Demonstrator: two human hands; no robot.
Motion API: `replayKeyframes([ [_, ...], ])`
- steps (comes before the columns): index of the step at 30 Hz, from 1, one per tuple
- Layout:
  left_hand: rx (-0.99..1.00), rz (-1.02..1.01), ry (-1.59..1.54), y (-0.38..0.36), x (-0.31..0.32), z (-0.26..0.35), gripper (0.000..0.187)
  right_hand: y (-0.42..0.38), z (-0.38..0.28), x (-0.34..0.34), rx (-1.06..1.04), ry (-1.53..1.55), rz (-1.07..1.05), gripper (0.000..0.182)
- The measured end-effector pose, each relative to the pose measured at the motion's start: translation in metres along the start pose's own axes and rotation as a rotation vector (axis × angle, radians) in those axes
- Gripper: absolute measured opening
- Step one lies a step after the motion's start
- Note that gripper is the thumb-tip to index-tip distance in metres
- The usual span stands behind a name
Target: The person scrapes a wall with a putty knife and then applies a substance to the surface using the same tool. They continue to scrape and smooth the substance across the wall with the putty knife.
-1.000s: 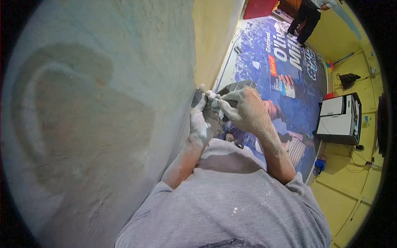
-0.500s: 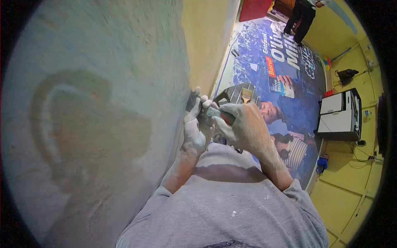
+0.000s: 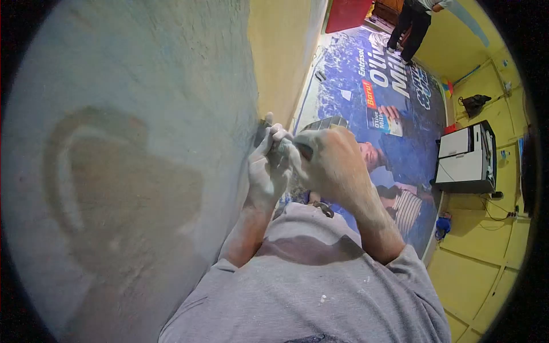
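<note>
My left hand [image 3: 266, 171], coated in pale dust, is closed in front of my chest, close to the wall. A dark edge [image 3: 261, 132] of something shows past its fingers; its kind is hidden. My right hand [image 3: 331, 157] is curled with its fingers against the left hand. Inside its grip sits a dark piece [image 3: 306, 151], mostly covered by the fingers. Beyond the right hand, a grey ribbed surface [image 3: 329, 122] is partly hidden. Along my left runs the grey plastered wall [image 3: 189, 68], with a brownish damp-looking patch [image 3: 137, 177].
A blue printed banner [image 3: 354, 114] covers the floor. At the right, a white cabinet [image 3: 457, 166] stands by a yellow wall [image 3: 474, 228] with cables. Another person [image 3: 413, 28] stands at the far end near a red panel [image 3: 350, 14]. A small dark object [image 3: 320, 75] lies on the floor.
Both hands have shifted slightly, and my right hand has risen and closed in on the left. The paintbrush seen behind it is now mostly covered.
</note>
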State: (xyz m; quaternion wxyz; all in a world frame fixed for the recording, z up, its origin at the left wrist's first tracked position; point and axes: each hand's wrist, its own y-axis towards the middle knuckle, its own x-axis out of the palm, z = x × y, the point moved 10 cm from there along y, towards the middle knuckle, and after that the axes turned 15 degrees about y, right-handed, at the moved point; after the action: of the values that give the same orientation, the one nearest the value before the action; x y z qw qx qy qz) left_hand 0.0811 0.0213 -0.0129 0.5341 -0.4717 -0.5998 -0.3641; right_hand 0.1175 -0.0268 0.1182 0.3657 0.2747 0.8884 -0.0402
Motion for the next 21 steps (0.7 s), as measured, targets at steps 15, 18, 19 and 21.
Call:
replayKeyframes([
  [15,0.095,0.134,0.456,0.003,-0.040,0.004,0.028,-0.049,0.072,0.028,0.180,0.291,-0.010,0.027],
  [18,0.025,0.012,0.456,-0.003,-0.023,-0.018,0.027,-0.068,0.087,0.033,0.299,0.422,-0.007,0.025],
  [19,0.008,-0.020,0.467,-0.004,-0.020,-0.021,0.027,-0.072,0.088,0.033,0.264,0.526,0.052,0.025],
  [21,-0.015,-0.046,0.487,-0.005,-0.011,-0.026,0.027,-0.081,0.089,0.039,0.231,0.640,0.118,0.026],
])
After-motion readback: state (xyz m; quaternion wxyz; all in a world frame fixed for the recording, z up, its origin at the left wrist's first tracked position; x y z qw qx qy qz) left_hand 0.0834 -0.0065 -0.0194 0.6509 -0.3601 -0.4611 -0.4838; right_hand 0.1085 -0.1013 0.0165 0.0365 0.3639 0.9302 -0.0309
